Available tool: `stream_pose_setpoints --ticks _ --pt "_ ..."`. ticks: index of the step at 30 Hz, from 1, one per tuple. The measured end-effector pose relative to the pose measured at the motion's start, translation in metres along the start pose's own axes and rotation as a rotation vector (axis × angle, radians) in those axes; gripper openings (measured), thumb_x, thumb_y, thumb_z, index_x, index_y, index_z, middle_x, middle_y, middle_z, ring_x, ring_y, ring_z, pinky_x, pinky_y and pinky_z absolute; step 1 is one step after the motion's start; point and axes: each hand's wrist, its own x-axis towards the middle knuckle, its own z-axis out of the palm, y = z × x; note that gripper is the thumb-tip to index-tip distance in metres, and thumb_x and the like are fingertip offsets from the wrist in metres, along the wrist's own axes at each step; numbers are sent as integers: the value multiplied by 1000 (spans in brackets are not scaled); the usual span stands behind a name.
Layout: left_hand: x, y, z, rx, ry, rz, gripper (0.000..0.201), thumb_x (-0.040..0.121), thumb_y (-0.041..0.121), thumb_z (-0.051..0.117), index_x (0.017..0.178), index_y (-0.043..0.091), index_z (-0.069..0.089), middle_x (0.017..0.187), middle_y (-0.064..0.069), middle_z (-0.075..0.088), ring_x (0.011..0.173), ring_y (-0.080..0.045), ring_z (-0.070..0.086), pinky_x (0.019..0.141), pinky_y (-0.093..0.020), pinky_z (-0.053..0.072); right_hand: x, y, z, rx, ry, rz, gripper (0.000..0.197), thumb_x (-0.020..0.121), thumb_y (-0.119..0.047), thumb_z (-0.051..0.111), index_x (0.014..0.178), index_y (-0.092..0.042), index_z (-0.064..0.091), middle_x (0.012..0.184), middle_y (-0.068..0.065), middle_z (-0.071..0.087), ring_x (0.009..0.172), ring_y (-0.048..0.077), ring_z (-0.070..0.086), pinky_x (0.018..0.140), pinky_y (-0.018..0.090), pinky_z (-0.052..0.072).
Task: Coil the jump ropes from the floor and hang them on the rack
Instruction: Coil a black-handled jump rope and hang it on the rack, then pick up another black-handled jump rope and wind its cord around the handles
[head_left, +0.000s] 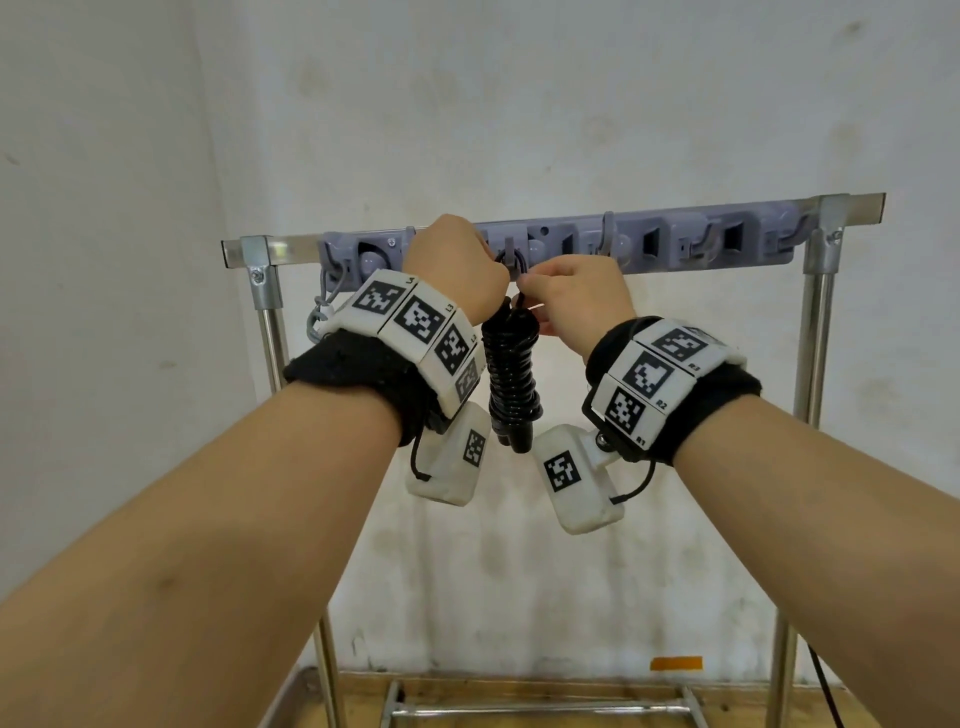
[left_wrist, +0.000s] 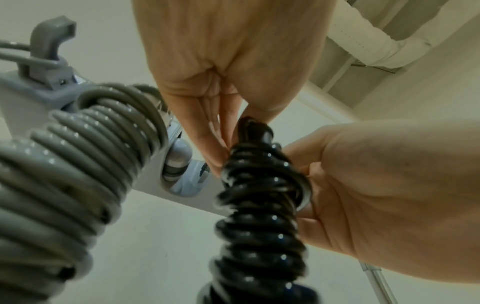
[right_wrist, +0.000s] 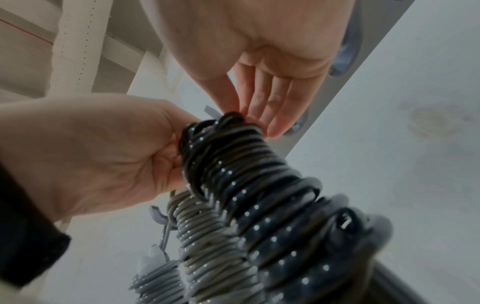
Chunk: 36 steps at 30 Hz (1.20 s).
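Grey rope hung on rack. Black rope coiled, loop at hook; left hand and right hand both pinch its top. Floor ropes unseen.

- jump ropes: 2, both coiled. One black rope, one grey rope
- hands: 2. left hand and right hand
- wrist bands with square-code tags: 2, one per wrist
- white camera boxes under the wrists: 2
- rack: 1, with 2 upright steel posts in head view
- grey hook strip on the top bar: 1. Hook count unclear, hands cover part of it
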Motion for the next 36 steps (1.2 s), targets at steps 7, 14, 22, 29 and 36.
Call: stream_pose_setpoints --ticks 7,14,22,29,36 --pt "-45 -15 -8 58 298 369 20 91 18 48 99 14 65 93 0 64 80 -17 56 71 -31 43 -31 16 -8 -94 122 -115 14 85 -17 59 96 -15 67 92 -2 67 88 14 62 78 22 49" --pt "-155 -83 31 -21 -187 459 20 83 18 58 100 15 67 78 7 63 72 -14 59 72 -38 51 -118 95 -5 -290 -58 -167 6 83 -16 59 79 -18 64 78 -2 64 73 13 56 70 23 44" --pt "-311 -189 138 99 -785 247 25 83 30 59 107 22 63 86 14 54 84 -13 58 70 -28 45 -245 254 17 -502 -606 172 11 85 -24 59 76 -22 64 72 -11 60 69 8 55 64 22 42" --pt "-452 -254 231 105 -1194 246 28 85 38 55 106 22 65 93 8 56 86 -19 58 67 -32 49 -359 386 31 -668 -1042 424 16 86 -31 57 73 -25 64 67 -13 55 62 8 50 50 21 32" --pt "-553 -301 294 120 -1423 307 32 93 43 47 104 21 68 103 4 61 89 -19 61 68 -32 51 -452 472 39 -774 -1404 579 20 89 -30 51 91 -20 69 89 3 66 80 21 60 71 35 54"
